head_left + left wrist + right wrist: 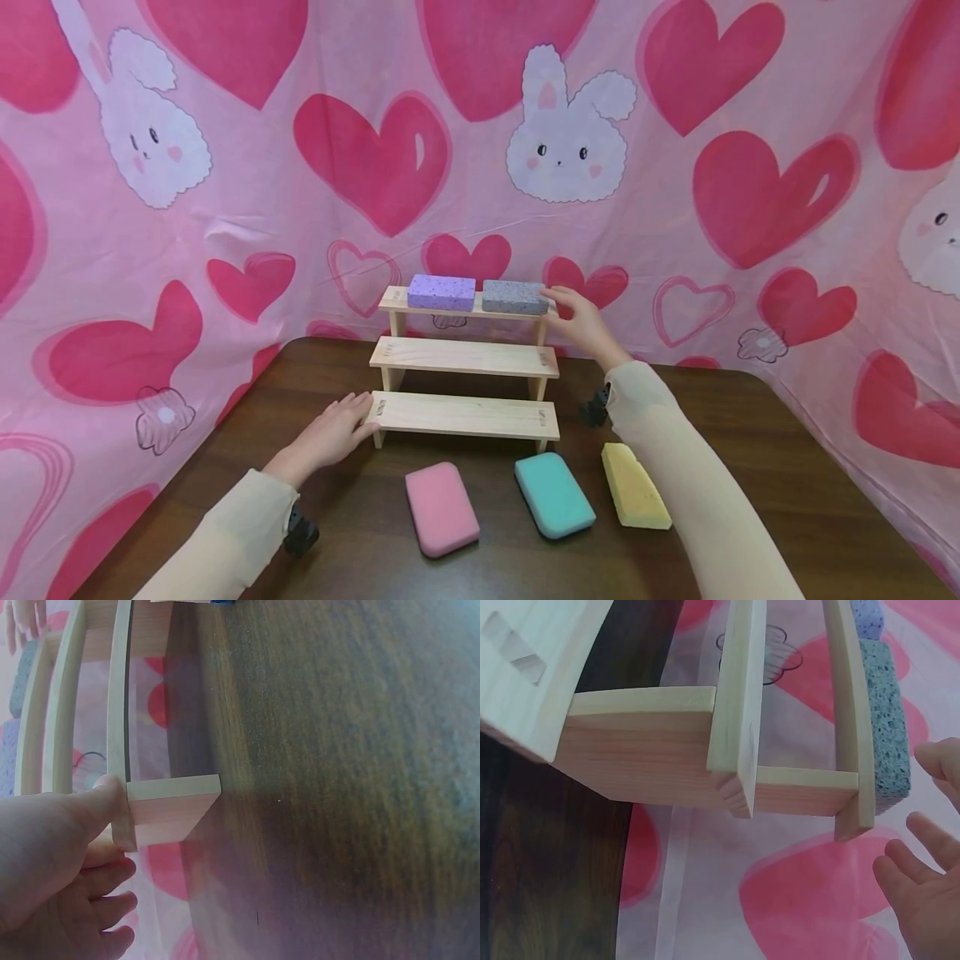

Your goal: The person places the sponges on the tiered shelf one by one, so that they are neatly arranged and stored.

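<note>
A pink sponge point(442, 510), teal sponge point(555, 496) and yellow sponge point(630, 487) lie before the rack point(465, 414); the left hand point(328, 437) grips its lowest left end. Atop it: purple sponge point(442, 292), grey sponge point(512, 297), then right hand point(585, 323), fingers parted.

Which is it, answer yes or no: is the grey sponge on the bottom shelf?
No, the top shelf holds the grey sponge.

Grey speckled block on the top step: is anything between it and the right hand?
Nothing visible. The right wrist view shows only an open gap between the grey speckled block and the right hand. The purple block sits on the far side, out of that path.
</note>
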Demonstrator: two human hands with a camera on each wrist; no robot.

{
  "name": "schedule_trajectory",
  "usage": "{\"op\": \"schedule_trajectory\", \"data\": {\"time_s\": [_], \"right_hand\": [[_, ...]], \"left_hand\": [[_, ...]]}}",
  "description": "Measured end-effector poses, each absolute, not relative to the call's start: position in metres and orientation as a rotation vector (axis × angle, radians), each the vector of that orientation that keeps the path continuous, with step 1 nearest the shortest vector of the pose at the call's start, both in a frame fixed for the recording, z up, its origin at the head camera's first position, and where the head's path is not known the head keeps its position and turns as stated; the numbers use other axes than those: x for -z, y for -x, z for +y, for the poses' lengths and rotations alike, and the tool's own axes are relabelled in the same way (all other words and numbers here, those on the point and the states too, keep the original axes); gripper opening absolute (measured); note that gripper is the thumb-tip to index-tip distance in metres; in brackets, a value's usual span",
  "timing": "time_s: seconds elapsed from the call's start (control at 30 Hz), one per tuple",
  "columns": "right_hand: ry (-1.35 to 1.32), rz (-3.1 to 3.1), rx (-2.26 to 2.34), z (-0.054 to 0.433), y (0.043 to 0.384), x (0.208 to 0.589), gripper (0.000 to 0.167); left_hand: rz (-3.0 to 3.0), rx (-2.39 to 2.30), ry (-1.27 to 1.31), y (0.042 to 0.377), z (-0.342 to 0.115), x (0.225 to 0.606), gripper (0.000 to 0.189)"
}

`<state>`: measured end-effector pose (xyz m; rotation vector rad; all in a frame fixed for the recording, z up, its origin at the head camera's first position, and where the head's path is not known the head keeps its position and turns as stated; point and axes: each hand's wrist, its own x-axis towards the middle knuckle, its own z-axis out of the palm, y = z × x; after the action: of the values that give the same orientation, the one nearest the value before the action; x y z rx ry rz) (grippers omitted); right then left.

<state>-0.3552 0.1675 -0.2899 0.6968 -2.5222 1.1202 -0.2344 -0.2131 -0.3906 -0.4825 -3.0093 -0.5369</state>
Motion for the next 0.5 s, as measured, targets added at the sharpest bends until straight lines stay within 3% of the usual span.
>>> {"op": "schedule_trajectory", "data": {"time_s": [0.5], "right_hand": [[-0.82, -2.521, -1.235, 0.192, 0.326, 0.299, 0.059]], "left_hand": [[-2.995, 0.528, 0.494, 0.234, -0.214, 0.392, 0.057]]}}
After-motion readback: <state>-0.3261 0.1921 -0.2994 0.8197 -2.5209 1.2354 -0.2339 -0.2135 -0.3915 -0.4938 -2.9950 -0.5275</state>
